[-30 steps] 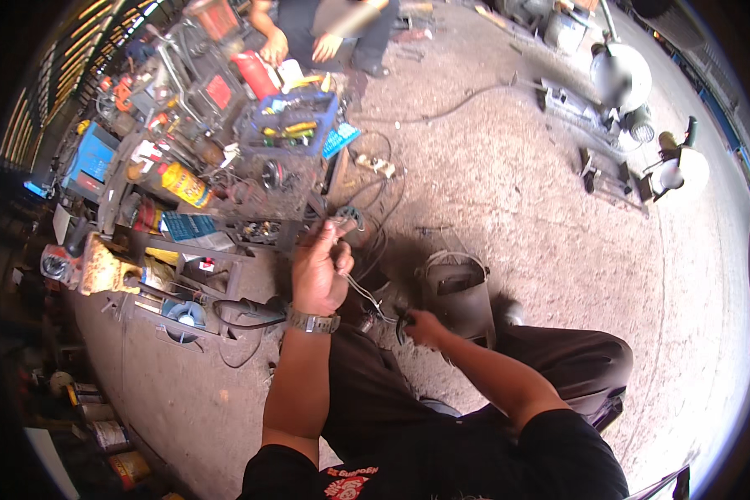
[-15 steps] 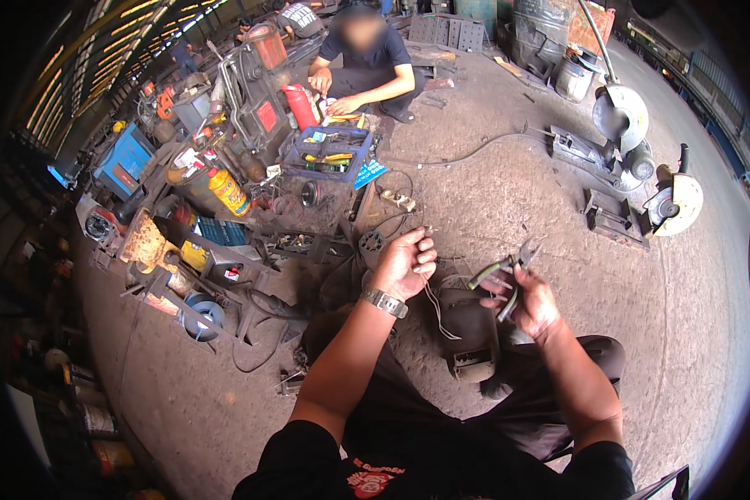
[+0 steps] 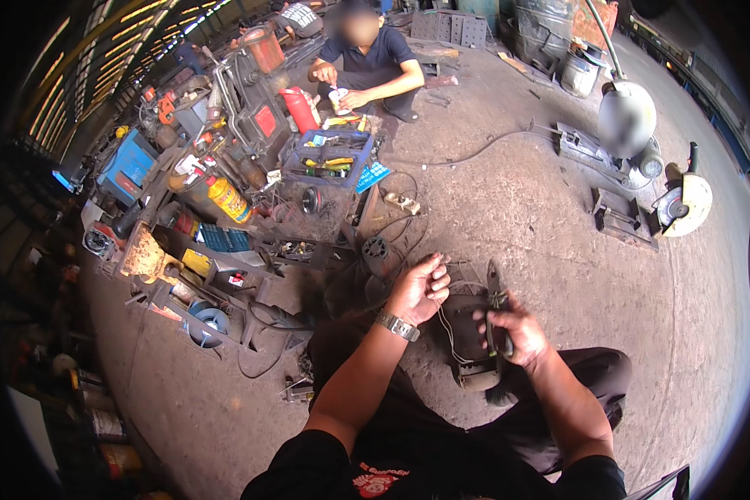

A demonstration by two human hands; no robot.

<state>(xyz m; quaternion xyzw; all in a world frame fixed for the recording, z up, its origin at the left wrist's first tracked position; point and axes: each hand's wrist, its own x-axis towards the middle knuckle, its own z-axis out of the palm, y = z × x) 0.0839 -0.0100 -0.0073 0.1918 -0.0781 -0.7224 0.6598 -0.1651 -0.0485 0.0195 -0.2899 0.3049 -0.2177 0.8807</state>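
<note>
1. The right hand (image 3: pixel 522 335) is wrapped around the pliers (image 3: pixel 497 302).
2. The left hand (image 3: pixel 419 292), near them, pinches a thin wire (image 3: pixel 447 326), which hangs below it.
3. Farther, a blue crate (image 3: pixel 321 179) contains tools.
4. Beyond, a co-worker (image 3: pixel 375 62) is squatting.

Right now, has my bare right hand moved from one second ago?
Yes, rightward: your right hand, holding green-handled metal pliers, sits farther right of the off-white oblong power strip on the floor than before.

From here I can't make out the tip of the wire (image 3: pixel 447 326) at my left hand (image 3: pixel 420 292); my right hand (image 3: pixel 521 333) partly hides the pliers (image 3: pixel 495 282).
</note>
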